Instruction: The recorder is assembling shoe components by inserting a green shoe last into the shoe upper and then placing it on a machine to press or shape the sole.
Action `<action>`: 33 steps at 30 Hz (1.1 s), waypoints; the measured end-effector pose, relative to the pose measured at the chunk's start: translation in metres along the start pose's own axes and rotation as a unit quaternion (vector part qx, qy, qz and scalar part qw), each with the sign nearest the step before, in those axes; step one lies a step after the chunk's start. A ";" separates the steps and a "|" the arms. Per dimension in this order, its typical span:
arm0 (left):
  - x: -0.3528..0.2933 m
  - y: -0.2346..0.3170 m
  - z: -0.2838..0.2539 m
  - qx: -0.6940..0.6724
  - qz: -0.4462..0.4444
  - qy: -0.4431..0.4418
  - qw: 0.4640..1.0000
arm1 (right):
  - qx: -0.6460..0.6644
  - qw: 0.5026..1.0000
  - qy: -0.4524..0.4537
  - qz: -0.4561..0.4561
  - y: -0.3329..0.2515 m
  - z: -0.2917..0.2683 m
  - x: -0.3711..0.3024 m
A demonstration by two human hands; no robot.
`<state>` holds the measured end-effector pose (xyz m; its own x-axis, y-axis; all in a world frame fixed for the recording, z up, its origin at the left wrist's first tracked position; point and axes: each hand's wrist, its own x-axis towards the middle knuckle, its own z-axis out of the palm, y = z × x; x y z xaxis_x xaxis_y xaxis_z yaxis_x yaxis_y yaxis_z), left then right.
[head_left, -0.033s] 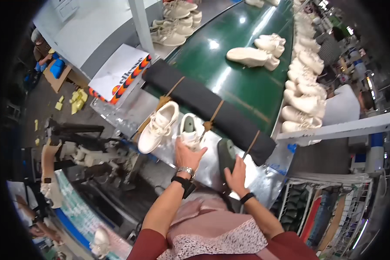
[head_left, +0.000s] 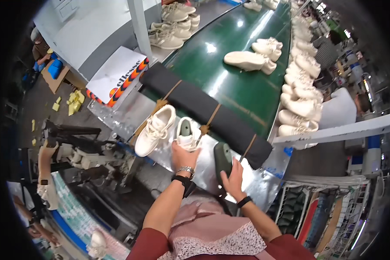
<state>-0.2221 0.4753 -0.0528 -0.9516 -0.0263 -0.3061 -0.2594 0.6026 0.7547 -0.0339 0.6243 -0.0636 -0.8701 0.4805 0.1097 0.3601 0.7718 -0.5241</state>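
Note:
My left hand (head_left: 184,157) is closed around the toe end of a cream lace-up sneaker (head_left: 187,143). A dark green shoe last (head_left: 185,126) shows in that sneaker's opening. To its left stands another cream sneaker (head_left: 155,132), its opening turned away from me. My right hand (head_left: 234,180) grips a bare dark green shoe last (head_left: 222,157), with the thumb on the near left and the fingers along the right side. Both hands are over a shiny metal plate (head_left: 206,167).
A black roll (head_left: 203,109) tied with cords lies across the near end of the green conveyor belt (head_left: 208,73). Cream shoes (head_left: 247,60) rest on the belt, and more line its right edge. A shoe box (head_left: 117,80) stands left. A wire rack (head_left: 325,212) holds dark lasts at lower right.

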 end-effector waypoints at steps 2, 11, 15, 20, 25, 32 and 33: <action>0.006 -0.012 0.001 -0.019 -0.058 0.057 0.996 | 0.106 0.993 0.022 0.052 -0.028 -0.006 0.009; -0.079 -0.068 -0.141 -0.646 -0.096 -0.176 0.736 | 0.619 0.730 -0.266 0.115 -0.217 0.013 0.040; -0.080 -0.094 -0.217 -0.710 -0.097 0.024 0.697 | 0.487 0.810 -0.294 -0.139 -0.333 0.058 0.036; -0.046 -0.104 -0.302 -0.810 -0.026 0.019 0.586 | 0.267 0.859 -0.199 -0.390 -0.462 0.087 0.045; -0.015 -0.114 -0.311 -0.835 0.017 0.033 0.549 | 0.014 0.880 -0.247 -0.406 -0.529 0.079 0.044; -0.044 -0.181 -0.289 -0.810 -0.027 -0.026 0.586 | 0.070 0.866 -0.220 -0.443 -0.509 0.091 0.018; -0.051 -0.237 -0.274 -0.741 -0.025 0.068 0.668 | 0.089 0.861 -0.224 -0.447 -0.516 0.087 0.004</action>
<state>-0.1573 0.1152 -0.0570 -0.9160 -0.1489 -0.3724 -0.0740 -0.8499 0.5218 -0.2527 0.1920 0.1335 -0.8293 -0.5131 0.2214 -0.5447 0.6539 -0.5250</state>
